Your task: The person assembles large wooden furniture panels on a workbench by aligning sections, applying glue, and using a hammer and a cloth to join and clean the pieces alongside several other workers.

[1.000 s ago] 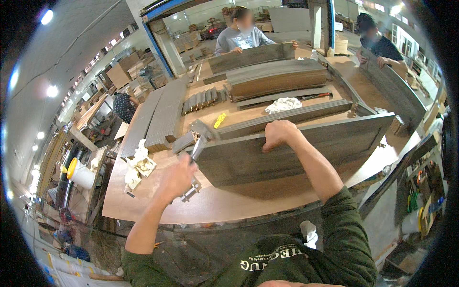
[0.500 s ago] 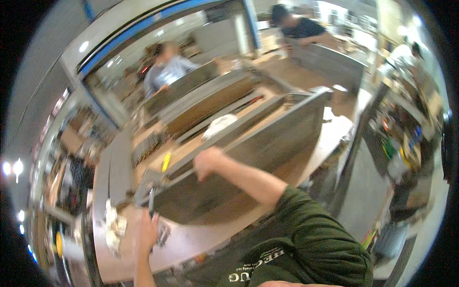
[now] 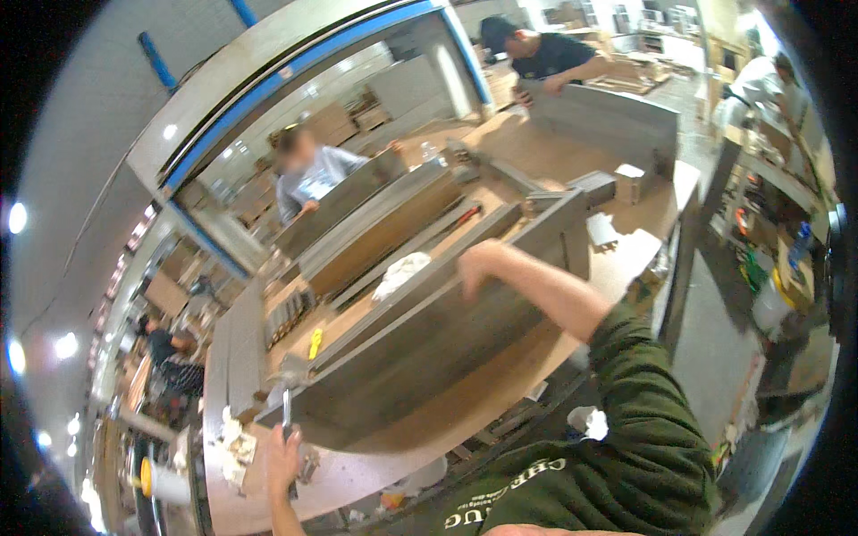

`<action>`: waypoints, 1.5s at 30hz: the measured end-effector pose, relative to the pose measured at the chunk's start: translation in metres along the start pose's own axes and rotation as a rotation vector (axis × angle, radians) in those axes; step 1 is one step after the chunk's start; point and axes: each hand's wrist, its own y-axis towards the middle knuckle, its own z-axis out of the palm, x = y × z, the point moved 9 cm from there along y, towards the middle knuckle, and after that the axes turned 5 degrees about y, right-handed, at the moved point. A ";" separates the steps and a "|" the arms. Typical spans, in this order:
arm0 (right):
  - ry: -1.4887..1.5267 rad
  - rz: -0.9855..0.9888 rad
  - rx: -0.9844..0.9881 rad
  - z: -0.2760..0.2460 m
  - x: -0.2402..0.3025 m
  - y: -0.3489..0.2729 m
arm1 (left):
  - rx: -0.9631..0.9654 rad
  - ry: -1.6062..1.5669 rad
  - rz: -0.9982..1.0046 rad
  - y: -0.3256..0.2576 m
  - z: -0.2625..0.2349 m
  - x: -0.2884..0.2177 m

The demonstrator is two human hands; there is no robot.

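Note:
A long grey panel (image 3: 429, 357) stands on its edge on the table in front of me, running from near left to far right. My right hand (image 3: 483, 266) is bent over its top edge, fingers closed on it; part of the grip is hidden. My left hand (image 3: 283, 460) is closed around a hand tool (image 3: 287, 409) with a shiny metal shaft and a dark grip, upright by the panel's near left end. Small metal pieces (image 3: 309, 464) lie beside that hand. Behind the panel are a yellow tool (image 3: 315, 343) and a white cloth (image 3: 400, 275).
Further grey boards (image 3: 380, 223) are stacked across the table (image 3: 357, 482). One co-worker (image 3: 313, 174) holds a board opposite; another (image 3: 545, 58) holds a large panel (image 3: 608, 125) at the far right. Crumpled cloth (image 3: 234, 447) lies at the left edge. A shelf (image 3: 769, 196) stands at right.
My right hand has travelled along the panel's top edge toward its far right end. My left hand keeps the tool near the left end. The whole view has shifted.

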 end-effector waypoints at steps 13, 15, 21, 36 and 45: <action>0.018 0.014 -0.109 -0.014 -0.060 -0.032 | -0.036 0.411 0.226 0.007 0.046 -0.214; 0.044 0.020 -0.095 -0.015 -0.061 -0.037 | -0.162 0.250 0.231 0.003 0.026 -0.226; 0.062 -0.014 -0.073 -0.018 -0.059 -0.043 | 0.054 0.450 0.048 -0.001 0.069 -0.223; -0.002 -0.052 -0.094 -0.013 -0.084 -0.040 | 0.031 0.374 0.171 0.001 0.100 -0.272; -0.064 0.068 -0.070 -0.021 -0.163 -0.059 | -0.122 0.018 0.407 -0.004 0.055 -0.345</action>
